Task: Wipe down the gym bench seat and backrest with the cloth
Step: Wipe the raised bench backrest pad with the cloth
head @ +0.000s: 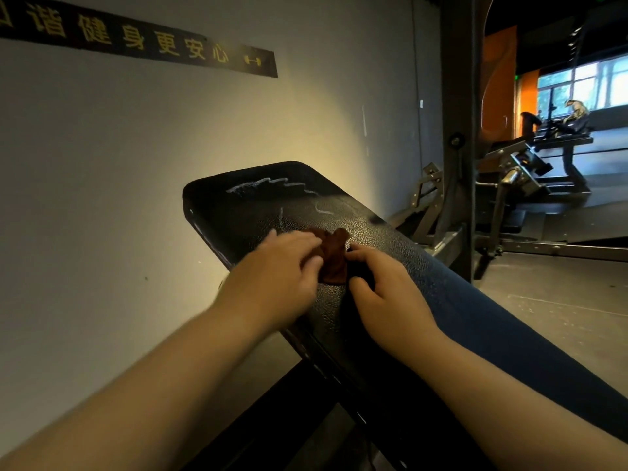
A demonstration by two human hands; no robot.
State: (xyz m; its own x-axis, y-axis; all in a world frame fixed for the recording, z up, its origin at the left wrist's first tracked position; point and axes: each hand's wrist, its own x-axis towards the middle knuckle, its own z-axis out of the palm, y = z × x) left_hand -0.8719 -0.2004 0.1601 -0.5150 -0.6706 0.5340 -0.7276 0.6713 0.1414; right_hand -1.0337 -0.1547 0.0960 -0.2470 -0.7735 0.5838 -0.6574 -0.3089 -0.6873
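A long black bench pad of pebbled vinyl (pixel 339 307) slopes up and away beside a pale grey wall (pixel 102 164), its rounded top end nearest the wall and its near end passing out of view between the person's forearms. Around the middle of the visible pad, just below some thin white streaks (pixel 268 185) on its upper part, a small dark reddish-brown cloth (pixel 334 256) sits bunched on the surface, crumpled into a rough upright lump with two lobes at the top. The left hand (pixel 282 266) comes in from the wall side; it is blurred, but its fingers curl over the cloth's left side and grip it against the pad. The right hand (pixel 384 287) rests on the pad just beside the cloth's right edge, fingers loosely bent, forefinger and thumb reaching the fabric; whether they pinch it or only touch it I cannot tell, since that spot lies in shadow. Both forearms are bare. High on the wall runs a long black banner with gold characters (pixel 136 39). To the right of the pad stands a dark steel upright post (pixel 457 130), and beyond it, on the grey floor (pixel 560 300), is a black weight machine (pixel 530 164). Farther back are an orange wall panel (pixel 499 79) and a bright window (pixel 584 83).
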